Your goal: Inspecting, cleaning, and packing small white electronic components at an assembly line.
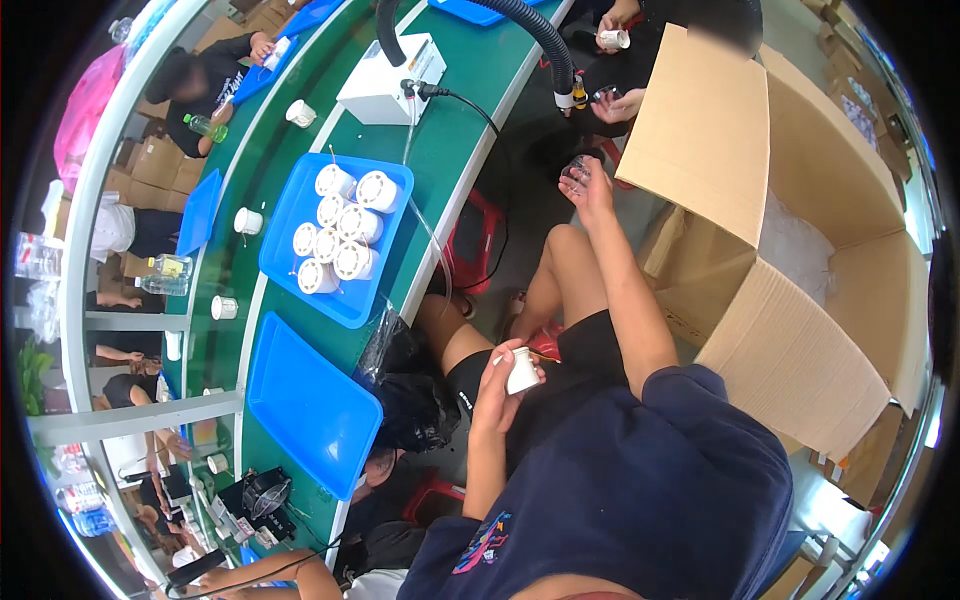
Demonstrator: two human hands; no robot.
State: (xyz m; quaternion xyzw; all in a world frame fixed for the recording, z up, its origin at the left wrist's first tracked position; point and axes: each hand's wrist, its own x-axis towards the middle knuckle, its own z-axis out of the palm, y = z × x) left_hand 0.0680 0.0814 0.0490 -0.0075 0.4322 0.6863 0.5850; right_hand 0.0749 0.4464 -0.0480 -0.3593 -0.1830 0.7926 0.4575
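My left hand (492,398), low in front of my lap, has its fingers wrapped round a small white cylindrical housing (522,372) with a narrower neck. My right arm reaches forward, and my right hand (592,188) is raised beside the flap of a cardboard box. Its fingers close on a small clear, glossy piece (575,170) whose kind I cannot make out. To my left, a blue tray (275,250) on the green workbench (345,345) bears several white round units (355,222) with slotted tops, some with thin wires.
A second blue tray (310,405) lies nearer on the bench. A white machine (392,82) with a black hose (510,20) stands farther along. On my right, an open cardboard box (800,340) holds a clear plastic liner. A co-worker's hand (622,105) is just beyond mine.
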